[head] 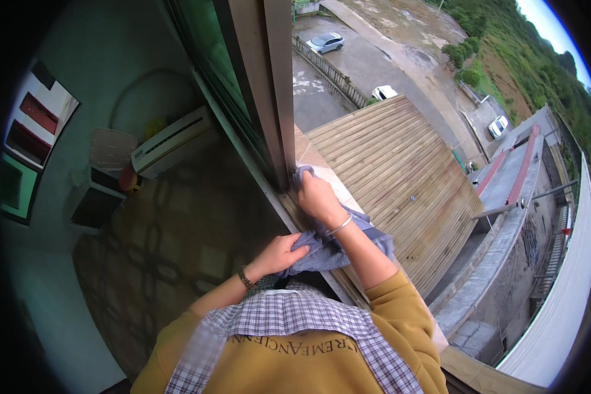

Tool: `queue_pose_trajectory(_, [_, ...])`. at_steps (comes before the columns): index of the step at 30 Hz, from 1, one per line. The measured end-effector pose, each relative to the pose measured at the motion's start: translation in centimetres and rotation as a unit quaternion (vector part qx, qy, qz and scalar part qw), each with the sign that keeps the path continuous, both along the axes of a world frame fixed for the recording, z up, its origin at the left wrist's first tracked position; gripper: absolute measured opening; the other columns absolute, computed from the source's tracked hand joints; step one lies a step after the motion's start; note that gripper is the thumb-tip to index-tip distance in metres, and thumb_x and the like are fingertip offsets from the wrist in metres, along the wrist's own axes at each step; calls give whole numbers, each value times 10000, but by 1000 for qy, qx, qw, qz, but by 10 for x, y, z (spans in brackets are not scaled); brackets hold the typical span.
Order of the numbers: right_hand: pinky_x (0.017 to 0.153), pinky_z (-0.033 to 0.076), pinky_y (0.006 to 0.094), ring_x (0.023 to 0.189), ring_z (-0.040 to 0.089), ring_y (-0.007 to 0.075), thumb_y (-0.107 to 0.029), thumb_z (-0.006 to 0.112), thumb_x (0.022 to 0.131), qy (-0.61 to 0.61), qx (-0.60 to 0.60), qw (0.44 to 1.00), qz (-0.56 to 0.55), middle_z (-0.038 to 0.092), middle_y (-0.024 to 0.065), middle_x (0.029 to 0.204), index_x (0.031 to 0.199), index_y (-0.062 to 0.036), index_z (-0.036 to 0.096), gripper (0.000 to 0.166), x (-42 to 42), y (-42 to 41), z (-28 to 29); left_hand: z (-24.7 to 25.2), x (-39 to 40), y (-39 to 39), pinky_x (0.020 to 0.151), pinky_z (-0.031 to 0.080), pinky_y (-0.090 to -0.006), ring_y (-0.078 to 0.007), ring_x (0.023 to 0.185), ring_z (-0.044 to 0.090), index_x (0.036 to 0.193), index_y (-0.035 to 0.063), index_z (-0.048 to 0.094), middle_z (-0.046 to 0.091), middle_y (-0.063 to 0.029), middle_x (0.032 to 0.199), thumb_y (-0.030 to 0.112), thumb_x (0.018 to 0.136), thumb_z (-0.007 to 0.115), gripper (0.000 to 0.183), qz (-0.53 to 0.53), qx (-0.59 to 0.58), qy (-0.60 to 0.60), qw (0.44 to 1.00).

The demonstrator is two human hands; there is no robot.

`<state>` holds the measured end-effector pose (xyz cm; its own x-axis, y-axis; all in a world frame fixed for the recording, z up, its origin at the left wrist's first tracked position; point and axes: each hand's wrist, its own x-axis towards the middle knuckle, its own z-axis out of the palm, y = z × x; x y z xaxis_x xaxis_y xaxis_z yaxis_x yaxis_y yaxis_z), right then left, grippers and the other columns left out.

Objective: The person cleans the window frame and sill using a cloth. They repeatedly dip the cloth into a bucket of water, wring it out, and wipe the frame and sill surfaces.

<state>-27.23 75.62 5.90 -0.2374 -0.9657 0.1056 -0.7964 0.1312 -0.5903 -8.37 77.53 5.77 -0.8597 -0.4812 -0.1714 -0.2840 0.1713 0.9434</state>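
A grey-blue towel [320,253] is bunched across the sill of an open window. My right hand [320,199] grips one end of it and presses it into the corner where the brown metal window frame [271,88] meets the bottom track [293,207]. Lower down and to the left, my left hand [281,255] holds another fold of the same towel, thumb on top. Part of the cloth lies under my right forearm, over the tiled outer ledge [332,182].
Outside, below the ledge, is a corrugated metal roof [399,182], with parked cars beyond. Indoors, at left, a white air-conditioner unit [172,143] rests near a dark box-shaped cabinet [98,199]. Sliding glass [216,59] stands beside the frame.
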Motion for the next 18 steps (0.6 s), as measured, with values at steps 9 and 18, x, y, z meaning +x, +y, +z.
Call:
queue_pose_trajectory(9, [605,534,484,653,652,408,-37,556,766,62,31,998,-9,633,232,675,832,21,530,91,1,54,3,15,-11,-11,619,491,-404,-383,702,648,959,-14,627,635,-236,765,251,870,639,279,-83,-36,-30,995])
queue_pose_trajectory(18, [618,536,469,659,663,386,-80,549,775,94,241,965,-45,648,232,706,805,16,547,100,5,225,52,20,-35,34,638,495,-400,-325,713,647,1050,26,593,637,-176,757,279,918,594,286,-387,-33,-26,921])
